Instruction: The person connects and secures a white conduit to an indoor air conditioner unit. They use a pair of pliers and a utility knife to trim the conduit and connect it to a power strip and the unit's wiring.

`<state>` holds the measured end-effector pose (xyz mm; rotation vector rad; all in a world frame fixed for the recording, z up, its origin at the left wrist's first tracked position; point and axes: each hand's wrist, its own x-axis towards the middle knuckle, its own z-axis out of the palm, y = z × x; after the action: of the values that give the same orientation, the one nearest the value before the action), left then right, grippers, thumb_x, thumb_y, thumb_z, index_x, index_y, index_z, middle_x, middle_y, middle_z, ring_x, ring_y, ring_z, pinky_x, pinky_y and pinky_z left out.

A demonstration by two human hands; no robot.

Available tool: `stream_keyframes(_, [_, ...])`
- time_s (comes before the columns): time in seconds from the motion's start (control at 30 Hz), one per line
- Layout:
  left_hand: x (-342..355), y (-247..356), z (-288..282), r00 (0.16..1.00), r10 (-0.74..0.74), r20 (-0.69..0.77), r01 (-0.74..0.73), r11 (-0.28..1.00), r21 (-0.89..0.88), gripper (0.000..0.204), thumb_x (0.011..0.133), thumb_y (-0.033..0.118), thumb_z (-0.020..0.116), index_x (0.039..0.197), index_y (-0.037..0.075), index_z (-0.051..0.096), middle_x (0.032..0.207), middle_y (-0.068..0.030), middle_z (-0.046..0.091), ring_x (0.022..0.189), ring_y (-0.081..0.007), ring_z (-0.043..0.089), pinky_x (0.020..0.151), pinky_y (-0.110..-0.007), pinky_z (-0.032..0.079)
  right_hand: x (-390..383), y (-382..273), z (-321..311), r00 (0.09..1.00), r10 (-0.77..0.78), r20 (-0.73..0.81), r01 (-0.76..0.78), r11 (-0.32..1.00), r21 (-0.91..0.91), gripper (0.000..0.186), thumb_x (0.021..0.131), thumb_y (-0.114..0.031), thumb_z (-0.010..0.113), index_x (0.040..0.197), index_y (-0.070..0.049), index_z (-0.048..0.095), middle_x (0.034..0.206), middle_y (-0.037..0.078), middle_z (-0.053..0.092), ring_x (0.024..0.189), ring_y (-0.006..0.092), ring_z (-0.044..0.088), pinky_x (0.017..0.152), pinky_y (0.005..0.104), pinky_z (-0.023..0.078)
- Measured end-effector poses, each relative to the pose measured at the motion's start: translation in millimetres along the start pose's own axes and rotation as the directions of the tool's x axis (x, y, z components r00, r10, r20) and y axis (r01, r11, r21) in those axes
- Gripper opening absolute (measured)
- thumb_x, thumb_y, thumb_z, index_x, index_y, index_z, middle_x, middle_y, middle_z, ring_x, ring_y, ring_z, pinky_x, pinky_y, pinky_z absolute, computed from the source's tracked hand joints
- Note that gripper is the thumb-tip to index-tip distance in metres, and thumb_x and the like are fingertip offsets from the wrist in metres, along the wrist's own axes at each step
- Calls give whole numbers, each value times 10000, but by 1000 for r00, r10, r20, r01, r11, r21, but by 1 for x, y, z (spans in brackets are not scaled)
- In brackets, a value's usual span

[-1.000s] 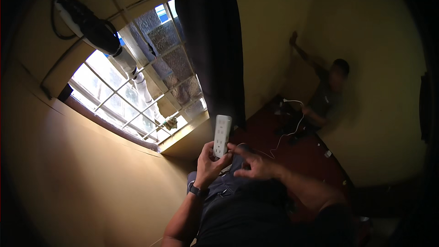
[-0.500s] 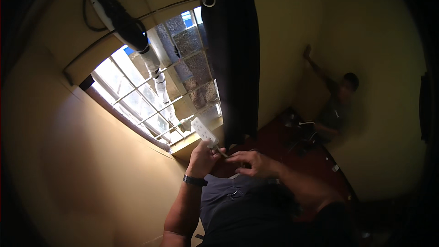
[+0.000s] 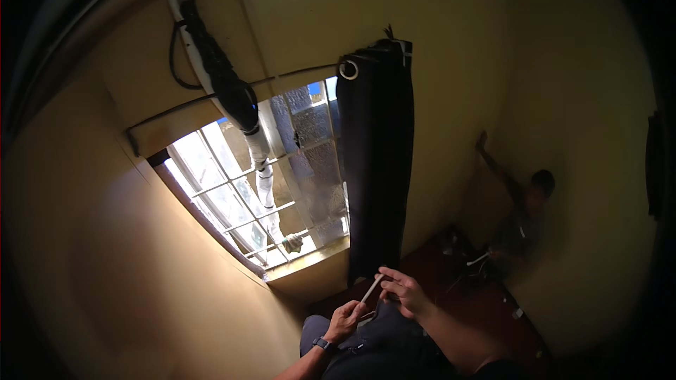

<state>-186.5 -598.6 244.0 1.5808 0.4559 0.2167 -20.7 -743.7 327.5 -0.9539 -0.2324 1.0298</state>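
My left hand (image 3: 343, 322) is closed on a thin, pale length of what looks like cord (image 3: 371, 289), which runs straight up to my right hand (image 3: 401, 292). The right thumb and fingers pinch its upper part. Both hands are low in view, over my dark-clothed lap and legs, just below the hanging black curtain (image 3: 374, 158). I cannot make out the white power strip seen earlier.
A barred window (image 3: 232, 197) has a wrapped white pipe (image 3: 264, 186) crossing it. At right, a person (image 3: 528, 218) is low against the yellow wall (image 3: 577, 84), one arm raised, beside cords (image 3: 477, 260) on the dark red floor (image 3: 514, 331).
The view has shifted, so the window and person appear lower. The power strip has dropped out of sight. My right hand has moved from open fingers to a pinch on the cord.
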Motion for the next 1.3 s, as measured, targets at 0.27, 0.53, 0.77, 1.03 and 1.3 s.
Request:
stream_keyframes(0.27, [50, 104, -21, 806, 428, 408, -583, 692, 425, 195, 885, 141, 647, 1041, 28, 619, 974, -147, 607, 897, -336, 606, 759, -426, 523, 12, -19, 12, 971, -227, -71, 215, 966, -142, 429, 945, -39, 685, 1356, -46, 564, 1140, 66, 657, 818, 107, 628, 698, 264, 520])
stream_keyframes(0.53, [120, 134, -27, 821, 328, 468, -510, 790, 341, 277, 957, 151, 581, 1194, 11, 611, 1126, -207, 651, 1063, -390, 629, 914, -426, 517, 44, -87, 27, 802, -583, -133, 499, 775, -388, 346, 913, 7, 720, 1183, -92, 527, 1002, 57, 672, 867, 105, 642, 708, 240, 515])
stream_keyframes(0.77, [224, 285, -136, 520, 824, -226, -542, 522, 658, 397, 884, 67, 674, 1262, 9, 570, 1203, -212, 611, 1187, -377, 579, 1027, -460, 456, 70, -166, 39, 753, -538, -379, 494, 843, -215, 397, 929, -15, 698, 1231, -73, 448, 1005, 116, 699, 866, 146, 661, 697, 254, 516])
stream_keyframes(1.03, [239, 458, -203, 485, 874, -32, -202, 147, 968, 526, 888, 236, 757, 1314, 14, 544, 1268, -214, 593, 1215, -417, 533, 1034, -517, 420, 24, -254, 31, 659, -712, -242, 528, 667, -526, 226, 943, 7, 634, 1166, -18, 608, 1099, 85, 699, 784, 97, 607, 651, 242, 513])
stream_keyframes(1.3, [233, 458, -125, 167, 950, -265, -149, 291, 945, 533, 876, 129, 732, 1344, 5, 509, 1243, -251, 589, 1214, -407, 544, 1059, -521, 403, -21, -321, 41, 658, -751, -60, 572, 550, -609, 371, 983, 18, 596, 1350, -22, 567, 1306, 92, 651, 948, 109, 648, 750, 249, 532])
